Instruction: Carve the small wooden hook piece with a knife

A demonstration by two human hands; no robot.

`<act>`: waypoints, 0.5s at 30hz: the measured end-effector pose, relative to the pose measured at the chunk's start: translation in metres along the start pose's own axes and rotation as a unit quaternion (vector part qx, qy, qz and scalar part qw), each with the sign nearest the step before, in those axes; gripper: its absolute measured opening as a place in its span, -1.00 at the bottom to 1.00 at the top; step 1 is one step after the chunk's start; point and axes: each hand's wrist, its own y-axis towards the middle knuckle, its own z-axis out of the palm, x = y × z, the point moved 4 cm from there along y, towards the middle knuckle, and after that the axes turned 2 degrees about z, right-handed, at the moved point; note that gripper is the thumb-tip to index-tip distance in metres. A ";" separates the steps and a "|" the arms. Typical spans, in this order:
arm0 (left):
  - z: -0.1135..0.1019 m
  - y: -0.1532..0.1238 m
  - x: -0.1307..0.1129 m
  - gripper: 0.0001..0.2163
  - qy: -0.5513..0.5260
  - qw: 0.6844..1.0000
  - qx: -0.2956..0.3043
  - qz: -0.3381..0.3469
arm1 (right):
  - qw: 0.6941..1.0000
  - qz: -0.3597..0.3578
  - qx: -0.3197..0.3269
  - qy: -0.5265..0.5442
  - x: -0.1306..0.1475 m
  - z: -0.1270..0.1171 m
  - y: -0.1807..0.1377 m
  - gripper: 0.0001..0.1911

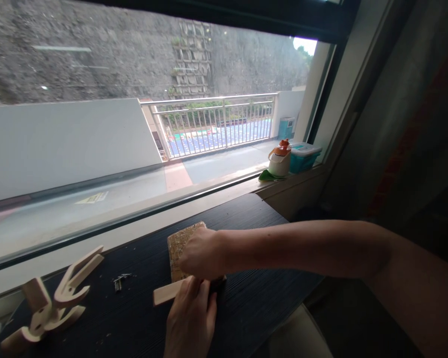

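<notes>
My left hand is closed on a pale wooden strip, whose left end sticks out past the fingers. The strip lies at the near edge of a rough, speckled tan board on the dark table. My right hand is closed in a fist over that board, just above the left fingertips. Whatever sits inside the right fist is hidden by its back and wrist. The far ends of the strip and the board are partly covered by both hands.
Curved wooden hook pieces and a joined wooden hook part lie at the left. Several small metal screws rest on the dark table. By the window, a bottle and a teal box stand on the sill.
</notes>
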 end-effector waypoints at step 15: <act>0.012 -0.009 0.006 -0.76 0.087 0.993 -0.062 0.055 | 0.990 0.105 0.037 0.082 -0.011 0.001 0.018 -0.75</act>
